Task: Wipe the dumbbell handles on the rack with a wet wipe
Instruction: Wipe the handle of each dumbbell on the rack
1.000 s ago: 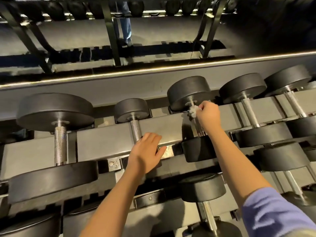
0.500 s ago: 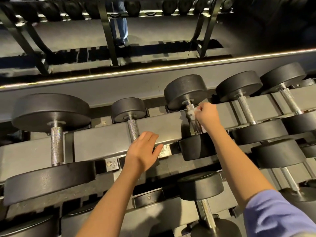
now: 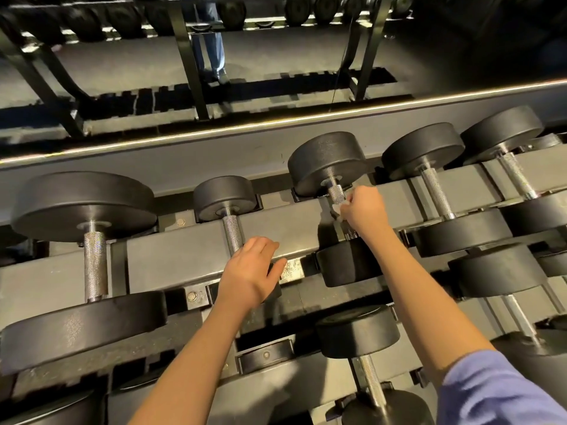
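**Wipe on the Third Handle, Much of the Rack Yet to Be Covered**

The wet wipe is seen just right of centre, at about 3 o'clock. It is pinched in the curled fingers of the right hand and pressed against the knurled handle of the third dumbbell on the upper tier. Only a scrap of white shows past the knuckles, and bare steel is left exposed above the grip.

The left hand, at about 7 o'clock, is laid flat with fingers loosely spread on the rack rail. Nothing is held in it; a brace is judged the likely purpose. The slim handle of the small dumbbell stands just above its fingertips.

Progress is put at midway at best. No sheen or damp streak can be made out, so the big handle at 9 o'clock and the slim one cannot be called done. Two handles at 2 o'clock and a lower-tier handle at 5 o'clock appear to be left.
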A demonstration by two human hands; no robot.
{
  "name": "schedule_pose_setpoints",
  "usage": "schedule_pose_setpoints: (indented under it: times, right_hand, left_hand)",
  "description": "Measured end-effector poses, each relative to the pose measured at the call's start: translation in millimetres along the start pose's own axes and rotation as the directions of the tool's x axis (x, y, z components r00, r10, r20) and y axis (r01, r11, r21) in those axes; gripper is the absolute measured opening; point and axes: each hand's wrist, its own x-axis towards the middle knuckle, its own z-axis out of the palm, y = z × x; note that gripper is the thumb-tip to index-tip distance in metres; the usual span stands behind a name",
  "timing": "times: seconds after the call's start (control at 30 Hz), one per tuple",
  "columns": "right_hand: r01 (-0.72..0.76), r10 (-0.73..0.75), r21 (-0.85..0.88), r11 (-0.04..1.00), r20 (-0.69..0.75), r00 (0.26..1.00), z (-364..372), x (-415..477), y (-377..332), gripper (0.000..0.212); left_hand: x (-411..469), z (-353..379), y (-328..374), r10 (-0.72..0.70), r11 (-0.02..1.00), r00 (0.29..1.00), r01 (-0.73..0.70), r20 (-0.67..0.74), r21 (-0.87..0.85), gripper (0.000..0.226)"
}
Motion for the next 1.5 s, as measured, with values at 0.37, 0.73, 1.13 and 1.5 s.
schedule_pose_setpoints:
  times: [0.37, 0.73, 1.13, 1.5]
  right_hand:
    - [0.022, -0.023, -0.013, 1.0, -0.064, 0.998, 2, 12, -14, 0.023]
    - [0.021, -0.038, -0.135, 0.991, -0.126, 0.991, 10, 3, 0, 0.012]
    - [0.034, -0.036, -0.051, 0.998, -0.052, 0.998, 5, 1, 5, 0.019]
    - [-0.018, 0.017, 0.079, 0.997, 0.012, 1.0, -10, 10, -1, 0.035]
  left_hand:
    - [-1, 3, -2, 0.029, 1.0, 0.998, -0.029, -0.055, -0.005, 0.055]
    - [-2, 5, -3, 0.029, 0.998, 0.994, -0.034, -0.108, -0.043, 0.057]
    - [-4, 10, -4, 0.079, 0.993, 0.975, -0.095, -0.206, -0.066, 0.045]
    - [-4, 10, -3, 0.096, 0.992, 0.968, -0.113, -0.23, -0.061, 0.043]
